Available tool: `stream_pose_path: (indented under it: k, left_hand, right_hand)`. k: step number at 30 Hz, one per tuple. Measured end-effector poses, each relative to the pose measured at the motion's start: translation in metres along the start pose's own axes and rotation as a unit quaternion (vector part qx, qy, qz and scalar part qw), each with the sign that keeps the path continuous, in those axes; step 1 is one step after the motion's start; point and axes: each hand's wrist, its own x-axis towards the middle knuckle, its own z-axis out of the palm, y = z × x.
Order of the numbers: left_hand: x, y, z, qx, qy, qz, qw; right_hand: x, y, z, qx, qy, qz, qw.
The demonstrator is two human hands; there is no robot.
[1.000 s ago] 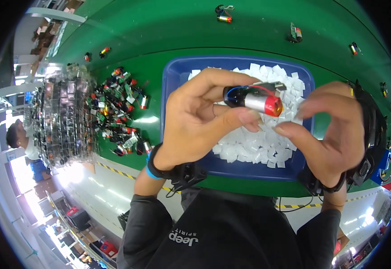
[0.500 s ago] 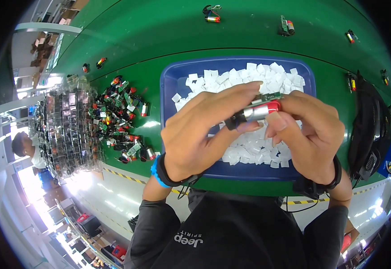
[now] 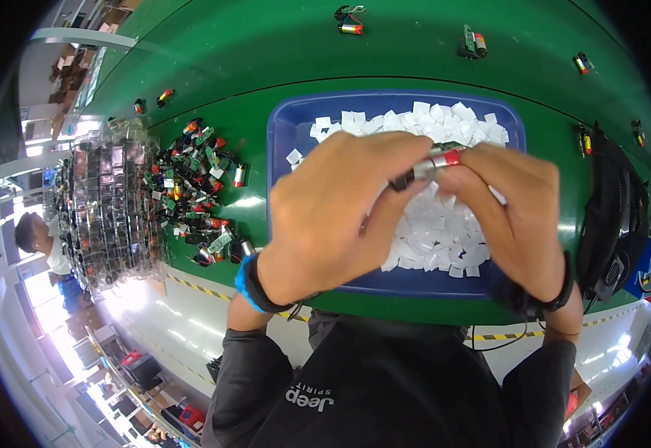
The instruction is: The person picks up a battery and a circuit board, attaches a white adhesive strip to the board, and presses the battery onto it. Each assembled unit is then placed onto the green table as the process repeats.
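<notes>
Above the blue tray (image 3: 283, 125), both my hands grip one small battery assembly (image 3: 424, 169). It is a silver cylinder with a red band at one end, a black part at the other and a strip of green circuit board along its far side. My left hand (image 3: 333, 213) is closed round the black end. My right hand (image 3: 518, 196) pinches the red end between thumb and fingers. Much of the assembly is hidden by my fingers. Beneath them, many small white square pieces (image 3: 433, 224) lie heaped in the tray.
A pile of similar battery assemblies (image 3: 191, 179) lies left of the tray, beside stacked clear plastic trays (image 3: 113, 209). Loose assemblies (image 3: 474, 43) are spread over the far part of the green table (image 3: 407, 56). A black bag (image 3: 610, 216) lies at the right. Another person (image 3: 34, 233) is at the far left.
Both hands have shifted slightly, with the battery assembly moving a little farther from me. My left hand has turned, hiding more of it. My fingers still hold it.
</notes>
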Motion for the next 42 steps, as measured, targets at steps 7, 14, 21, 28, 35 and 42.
stream_pose_path:
  k: [7, 14, 21, 28, 35, 42]
  left_hand:
    - [-0.003, 0.0, 0.001, -0.116, -0.133, -0.15, 0.973]
    - [0.001, 0.003, 0.003, -0.191, -0.183, -0.171, 0.949]
    - [0.07, -0.152, -0.014, -0.073, -0.292, -0.343, 0.89]
    - [0.098, -0.297, -0.007, 0.238, -0.258, -0.232, 0.907]
    - [0.12, -0.251, 0.01, 0.13, -0.328, -0.005, 0.936]
    - [0.055, -0.065, -0.017, -0.046, -0.15, -0.111, 0.981]
  right_hand:
    - [0.01, 0.005, -0.006, -0.196, 0.026, -0.206, 0.958]
    - [0.012, 0.009, -0.011, 0.014, -0.063, 0.029, 0.997]
    - [0.013, 0.01, -0.022, -0.036, -0.006, 0.038, 0.999]
    - [0.016, 0.014, -0.028, -0.137, -0.064, -0.045, 0.987]
    - [0.015, 0.019, -0.035, -0.14, -0.121, -0.057, 0.981]
    - [0.019, 0.005, -0.017, -0.143, 0.024, -0.037, 0.989]
